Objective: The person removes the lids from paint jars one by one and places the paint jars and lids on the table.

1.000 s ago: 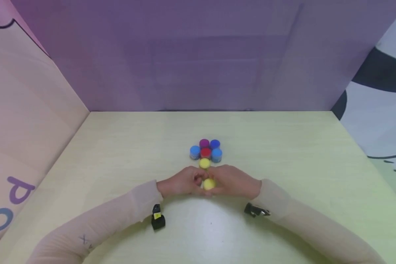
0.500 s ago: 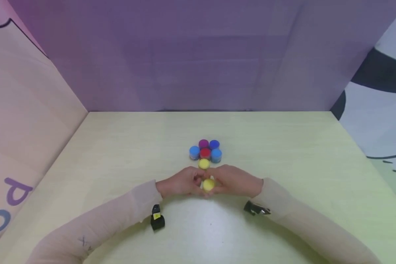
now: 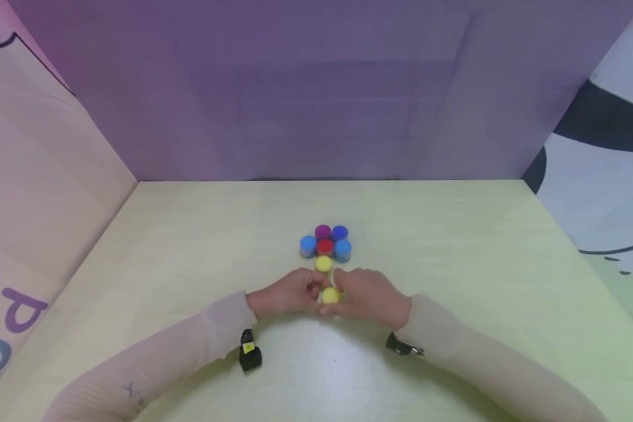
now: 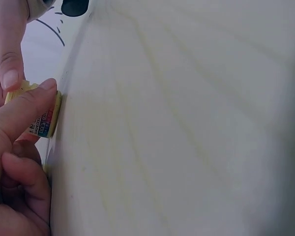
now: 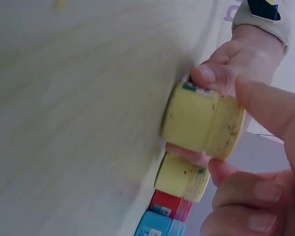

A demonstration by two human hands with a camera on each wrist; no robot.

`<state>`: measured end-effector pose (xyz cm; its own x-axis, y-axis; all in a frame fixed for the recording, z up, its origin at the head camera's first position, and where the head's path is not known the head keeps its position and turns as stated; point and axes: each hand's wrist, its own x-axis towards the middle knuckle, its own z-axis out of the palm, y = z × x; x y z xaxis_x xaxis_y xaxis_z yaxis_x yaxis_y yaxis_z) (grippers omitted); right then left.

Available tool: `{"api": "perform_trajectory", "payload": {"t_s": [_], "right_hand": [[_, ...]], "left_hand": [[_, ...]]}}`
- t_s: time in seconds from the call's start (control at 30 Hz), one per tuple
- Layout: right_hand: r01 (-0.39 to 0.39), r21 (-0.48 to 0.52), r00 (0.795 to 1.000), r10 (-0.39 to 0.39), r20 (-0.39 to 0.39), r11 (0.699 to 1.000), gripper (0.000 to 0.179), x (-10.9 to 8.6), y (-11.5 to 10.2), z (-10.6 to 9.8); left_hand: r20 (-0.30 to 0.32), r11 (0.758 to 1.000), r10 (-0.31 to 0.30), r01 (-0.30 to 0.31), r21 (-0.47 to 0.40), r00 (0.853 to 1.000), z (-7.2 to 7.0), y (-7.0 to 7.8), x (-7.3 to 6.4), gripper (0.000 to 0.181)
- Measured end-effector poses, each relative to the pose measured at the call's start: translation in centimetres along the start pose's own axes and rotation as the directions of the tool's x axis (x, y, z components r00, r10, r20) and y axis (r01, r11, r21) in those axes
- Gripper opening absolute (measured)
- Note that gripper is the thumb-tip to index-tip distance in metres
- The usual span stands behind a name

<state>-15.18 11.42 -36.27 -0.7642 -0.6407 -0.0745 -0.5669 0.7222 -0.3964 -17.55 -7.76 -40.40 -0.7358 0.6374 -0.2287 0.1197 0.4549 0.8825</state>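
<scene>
A small yellow paint jar (image 3: 329,295) stands on the table between the two hands. My left hand (image 3: 290,293) grips its body, the thumb lying along the printed label (image 4: 45,123) in the left wrist view. From the other side my right hand (image 3: 371,298) has its thumb and index finger at the yellow lid (image 5: 228,125), pinching it at the edge. The lid sits on the jar. Just beyond is a second yellow jar (image 3: 323,264), upright and apart from the hands.
Behind it cluster a red jar (image 3: 324,247), two light blue jars (image 3: 308,246), a purple jar (image 3: 323,232) and a dark blue jar (image 3: 340,232). All rest on the pale table (image 3: 190,234). A purple partition (image 3: 316,117) rises at the far edge.
The right hand has turned slightly, its index finger lifting away from the left fingers. The left hand keeps its grip on the yellow paint jar, which stays in place.
</scene>
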Motion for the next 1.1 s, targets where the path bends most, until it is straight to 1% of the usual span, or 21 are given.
{"api": "perform_trajectory", "payload": {"t_s": [0.2,0.33,0.47,0.57,0.7,0.87,1.1], "right_hand": [[0.046,0.014,0.999,-0.046,-0.009,0.999,0.036,0.3,0.1,0.1],[0.089,0.002,0.996,-0.089,-0.01,0.996,0.035,0.3,0.2,-0.1],[0.148,-0.014,0.989,-0.148,-0.019,0.989,0.034,0.3,0.5,-0.3],[0.178,-0.026,0.984,-0.179,-0.018,0.984,0.036,0.3,0.8,-0.5],[0.19,-0.033,0.982,-0.19,0.006,0.981,0.039,0.4,1.0,-0.8],[0.194,-0.022,0.98,-0.193,0.043,0.981,0.036,0.6,1.1,-1.3],[0.243,0.038,0.965,-0.246,0.092,0.969,0.03,0.8,1.5,-2.0]], "left_hand": [[-0.007,1.0,0.012,-0.012,0.012,1.0,-0.2,0.0,0.1,0.023],[-0.001,1.0,0.02,-0.02,0.016,1.0,-0.2,0.0,0.1,0.023],[0.005,1.0,0.02,-0.02,0.019,1.0,-0.2,0.0,0.2,0.024],[0.008,1.0,0.021,-0.021,0.011,1.0,-0.2,0.0,0.3,0.025],[0.008,1.0,0.019,-0.02,0.005,1.0,-0.2,0.0,0.4,0.027],[0.001,1.0,0.01,-0.01,0.005,1.0,-0.2,0.3,0.3,0.032],[0.002,1.0,-0.012,0.012,0.0,1.0,-0.1,0.2,0.3,0.034]]}}
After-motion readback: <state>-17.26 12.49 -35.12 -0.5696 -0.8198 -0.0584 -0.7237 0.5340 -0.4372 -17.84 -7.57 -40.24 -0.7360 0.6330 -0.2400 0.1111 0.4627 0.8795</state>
